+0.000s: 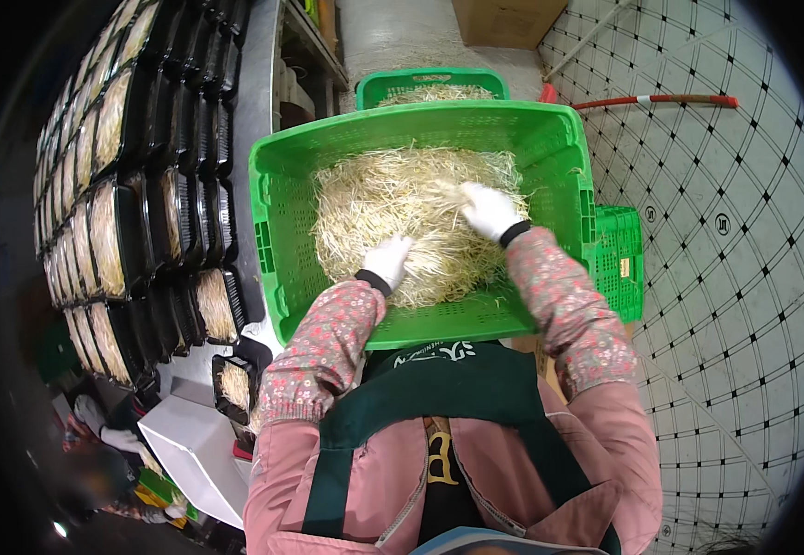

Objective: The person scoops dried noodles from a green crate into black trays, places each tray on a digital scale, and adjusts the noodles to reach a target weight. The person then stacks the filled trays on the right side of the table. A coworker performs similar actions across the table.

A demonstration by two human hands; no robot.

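A big green plastic crate [564, 143] stands in front of me, holding a heap of pale, thin bean sprouts [365, 199]. Both hands wear white gloves and reach down into the heap. My left hand [388, 262] is at the near side of it, fingers closed on sprouts, their tips partly hidden among the strands. Further right and deeper in, my right hand [492, 213] grips a bunch of sprouts at the pile's far right part.
Left of the crate, many black trays [106, 231] of sprouts are stacked on a metal table [252, 120]. Near them are a small black tray [233, 386] and a white box [196, 453]. More green crates [619, 264] stand beyond and to the right. A co-worker's gloved hand [122, 439] shows lower left.
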